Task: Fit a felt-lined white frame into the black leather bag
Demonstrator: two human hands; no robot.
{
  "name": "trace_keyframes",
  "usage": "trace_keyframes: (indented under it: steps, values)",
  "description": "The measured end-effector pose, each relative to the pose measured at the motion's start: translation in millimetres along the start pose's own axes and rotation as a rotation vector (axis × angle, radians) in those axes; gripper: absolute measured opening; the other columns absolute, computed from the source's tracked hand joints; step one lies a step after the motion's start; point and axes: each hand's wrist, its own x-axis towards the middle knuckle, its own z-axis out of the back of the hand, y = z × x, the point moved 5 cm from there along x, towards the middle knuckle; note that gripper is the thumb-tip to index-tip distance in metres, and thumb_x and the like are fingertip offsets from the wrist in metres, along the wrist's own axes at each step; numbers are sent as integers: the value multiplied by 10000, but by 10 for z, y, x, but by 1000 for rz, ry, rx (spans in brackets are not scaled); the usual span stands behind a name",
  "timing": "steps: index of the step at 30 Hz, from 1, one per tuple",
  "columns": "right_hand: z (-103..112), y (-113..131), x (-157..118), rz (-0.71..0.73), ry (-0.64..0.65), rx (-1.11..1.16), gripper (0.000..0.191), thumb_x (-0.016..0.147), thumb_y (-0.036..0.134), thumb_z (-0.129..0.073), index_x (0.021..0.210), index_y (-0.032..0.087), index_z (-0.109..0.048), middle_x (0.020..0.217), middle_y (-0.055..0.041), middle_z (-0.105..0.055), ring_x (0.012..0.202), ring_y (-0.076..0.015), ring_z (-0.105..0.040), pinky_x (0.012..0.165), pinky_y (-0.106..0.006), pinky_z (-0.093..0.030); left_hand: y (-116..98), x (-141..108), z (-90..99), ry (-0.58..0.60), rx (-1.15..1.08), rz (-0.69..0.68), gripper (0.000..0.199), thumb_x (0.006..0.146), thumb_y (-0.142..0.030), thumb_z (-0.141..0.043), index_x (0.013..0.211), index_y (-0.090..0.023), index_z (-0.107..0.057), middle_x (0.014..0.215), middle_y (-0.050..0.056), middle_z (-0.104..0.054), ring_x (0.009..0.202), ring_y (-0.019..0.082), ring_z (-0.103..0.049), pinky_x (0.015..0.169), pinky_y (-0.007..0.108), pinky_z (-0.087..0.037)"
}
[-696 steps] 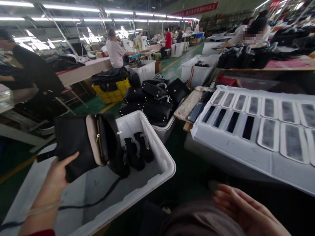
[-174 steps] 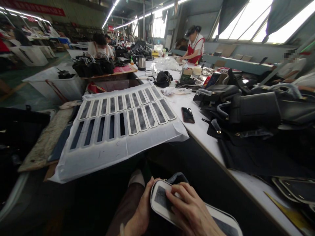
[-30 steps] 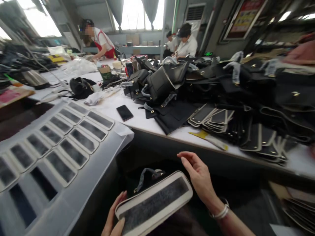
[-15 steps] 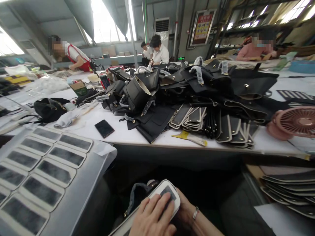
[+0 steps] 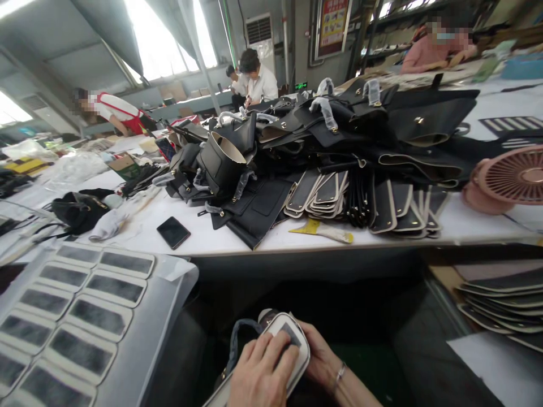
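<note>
Panel [image 5: 294,329] beneath the left fingers [image 5: 270,349]

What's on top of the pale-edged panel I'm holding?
Your left hand lies on the panel, fingers over its dark strip. The strip's far end shows; whatever the hand covers is hidden.

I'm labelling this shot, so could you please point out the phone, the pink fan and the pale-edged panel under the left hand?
phone [image 5: 173,232]: head view, dark screen.
pink fan [image 5: 515,175]: head view, front grille.
pale-edged panel [image 5: 296,336]: head view, dark strip near its far end.
</note>
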Motion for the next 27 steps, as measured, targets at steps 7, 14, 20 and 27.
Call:
trace_keyframes:
  steps: [7,14,20,27]
  values:
    - [-29,-57,19,-114,4,239,354,800,448,-706,887,105,-686,768,-78,-707,874,-232,-678,842,-336,-511,-19,-39,-63,-13,48,8,273,946,-275,-509,1196,-314,-609,1232,-74,-683,1044,188,-654,776,285,-516]
    - [-23,-41,37,-143,-39,327,288,838,374,-706,891,92,-678,804,-85,-720,843,-220,-687,828,-325,-506,-18,-14,-36,14,24,27,261,940,-269,-522,1179,-311,-619,1239,-67,-678,1040,199,-643,779,296,-506]
    - [-97,-11,38,-183,-48,382,311,794,383,-760,837,85,-683,721,-67,-712,724,-180,-683,722,-251,-514,-36,-2,-23,-66,-32,73,229,976,-340,-468,1121,-315,-643,1203,-89,-686,1029,174,-625,777,292,-482]
    - [-265,35,12,-243,-26,425,326,784,404,-768,787,86,-693,769,-97,-732,661,-169,-675,603,-220,-508,-64,-12,-59,-199,-31,143,323,1013,-317,-352,1053,-323,-673,1139,-118,-707,997,152,-630,772,286,-463]
